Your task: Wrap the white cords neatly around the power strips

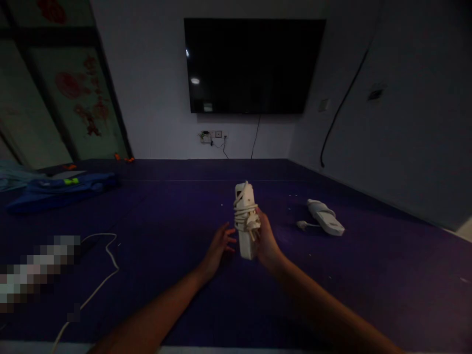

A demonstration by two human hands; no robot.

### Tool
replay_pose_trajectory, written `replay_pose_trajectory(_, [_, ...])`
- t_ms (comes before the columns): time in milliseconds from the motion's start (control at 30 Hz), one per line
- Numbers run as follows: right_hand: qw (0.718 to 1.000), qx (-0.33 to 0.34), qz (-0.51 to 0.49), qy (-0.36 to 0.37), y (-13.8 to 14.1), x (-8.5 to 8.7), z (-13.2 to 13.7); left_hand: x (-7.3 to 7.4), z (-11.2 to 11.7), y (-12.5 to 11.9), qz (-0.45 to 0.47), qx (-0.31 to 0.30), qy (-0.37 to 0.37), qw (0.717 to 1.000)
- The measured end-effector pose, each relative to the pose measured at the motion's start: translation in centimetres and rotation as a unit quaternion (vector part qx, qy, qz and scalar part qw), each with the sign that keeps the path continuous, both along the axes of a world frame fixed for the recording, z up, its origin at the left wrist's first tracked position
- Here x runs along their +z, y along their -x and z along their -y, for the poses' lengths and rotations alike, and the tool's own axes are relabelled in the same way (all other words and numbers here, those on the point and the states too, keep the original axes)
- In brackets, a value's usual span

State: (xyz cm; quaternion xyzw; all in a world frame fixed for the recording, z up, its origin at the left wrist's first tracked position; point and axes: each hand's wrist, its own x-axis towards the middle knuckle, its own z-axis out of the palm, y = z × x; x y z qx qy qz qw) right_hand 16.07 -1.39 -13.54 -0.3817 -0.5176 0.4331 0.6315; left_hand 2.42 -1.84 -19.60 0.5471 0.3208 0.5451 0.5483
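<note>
My right hand (266,241) grips a white power strip (246,204) held upright above the purple floor, its own cord wound in several turns around its middle with the plug tucked at the side. My left hand (218,246) hovers just left of the strip, fingers spread and holding nothing, close to its lower end without touching it.
A second white power strip (326,217) with wound cord lies on the purple mat (177,221) to the right. A loose white cable (106,255) snakes at the left. Blue fabric (59,189) lies far left. A dark wall-mounted television (252,66) hangs ahead above a wall socket (214,135).
</note>
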Motion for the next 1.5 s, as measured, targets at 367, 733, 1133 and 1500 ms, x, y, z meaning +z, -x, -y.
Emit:
replay_pose_trajectory(367, [0.996,-0.034,-0.079,0.015,4.9,-3.6,0.4,1.1,1.0,-0.9,0.265,-0.056,0.122,0.955])
replay_pose_trajectory(733, [0.972,-0.093,0.203,-0.069,2.5,-5.6,0.2,1.8,0.4,-0.9,0.271,0.026,0.159,0.949])
replay_pose_trajectory(1133, [0.958,0.022,0.266,-0.105,2.2,-6.5,0.9,1.3,-0.9,0.3,0.22,0.121,0.125,0.96])
replay_pose_trajectory(1500, [0.949,-0.108,0.247,-0.162,1.5,-6.6,-1.8,1.8,-0.1,0.9,0.083,0.276,-0.054,0.956])
